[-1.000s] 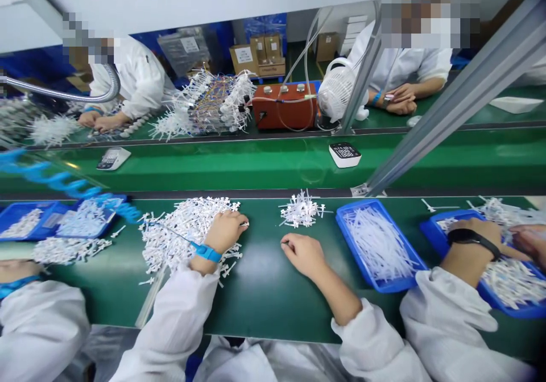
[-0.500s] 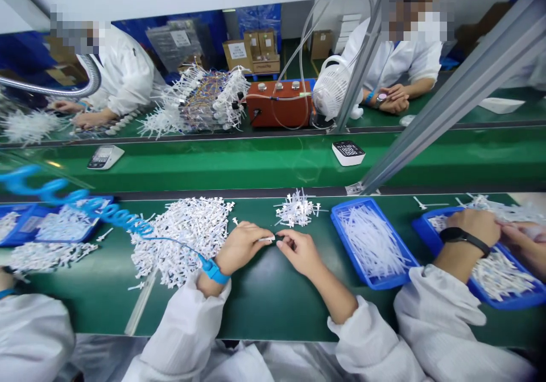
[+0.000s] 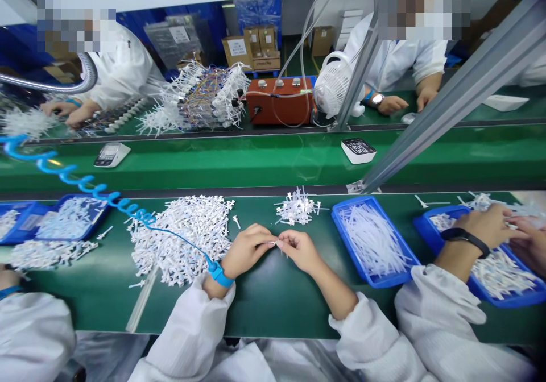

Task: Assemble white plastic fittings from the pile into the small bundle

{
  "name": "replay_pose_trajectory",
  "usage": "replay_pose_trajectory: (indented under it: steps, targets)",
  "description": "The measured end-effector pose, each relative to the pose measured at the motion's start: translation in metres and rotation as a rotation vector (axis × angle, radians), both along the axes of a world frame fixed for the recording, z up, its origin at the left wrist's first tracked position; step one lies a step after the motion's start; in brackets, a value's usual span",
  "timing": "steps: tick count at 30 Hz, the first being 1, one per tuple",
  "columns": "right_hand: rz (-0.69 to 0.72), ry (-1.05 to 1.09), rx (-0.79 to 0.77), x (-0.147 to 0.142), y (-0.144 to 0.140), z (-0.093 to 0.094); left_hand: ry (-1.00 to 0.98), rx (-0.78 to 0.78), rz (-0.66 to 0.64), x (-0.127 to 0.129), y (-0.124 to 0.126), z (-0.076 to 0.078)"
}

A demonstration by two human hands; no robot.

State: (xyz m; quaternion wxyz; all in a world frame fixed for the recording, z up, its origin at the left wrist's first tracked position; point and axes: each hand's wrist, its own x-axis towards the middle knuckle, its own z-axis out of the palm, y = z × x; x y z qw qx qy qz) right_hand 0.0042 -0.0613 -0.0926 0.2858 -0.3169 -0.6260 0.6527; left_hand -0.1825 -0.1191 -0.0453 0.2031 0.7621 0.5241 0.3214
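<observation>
My left hand (image 3: 249, 250), with a blue wrist strap (image 3: 218, 271), pinches a small white plastic fitting (image 3: 271, 243), mostly covered by the fingers. Its fingertips meet those of my right hand (image 3: 302, 251) above the green table. The right thumb and fingers are pressed together; what lies between them is too small and hidden to name. Left of my hands spreads a big pile of white fittings with short tubes (image 3: 183, 234). Beyond them sits a smaller pile of fittings with tubes (image 3: 298, 207). A blue tray (image 3: 336, 223) of clear short tubes stands to the right.
A coiled blue cord (image 3: 91, 186) runs from my wrist strap over the left pile. At the right, a co-worker's hand (image 3: 482, 231) works over another blue tray (image 3: 507, 302). Behind the table are a green conveyor (image 3: 256, 163) and a slanted metal post (image 3: 443, 98).
My fingertips have come together from a small gap, and the white fitting is now more covered. The white devices on the conveyor have shifted right. A person opposite has parted their hands.
</observation>
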Motion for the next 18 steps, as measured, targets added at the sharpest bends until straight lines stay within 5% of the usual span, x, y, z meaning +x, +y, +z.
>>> replay_pose_trajectory:
  steps: [5,18]
  targets:
    - [0.002,0.000,0.016,0.0003,-0.0007,-0.0021,-0.028,-0.017,0.039,0.0039,-0.0028,-0.0018]
    - [-0.047,-0.220,0.359,-0.0002,-0.0026,-0.0013,0.083,-0.110,0.019,-0.0056,-0.0035,-0.0027]
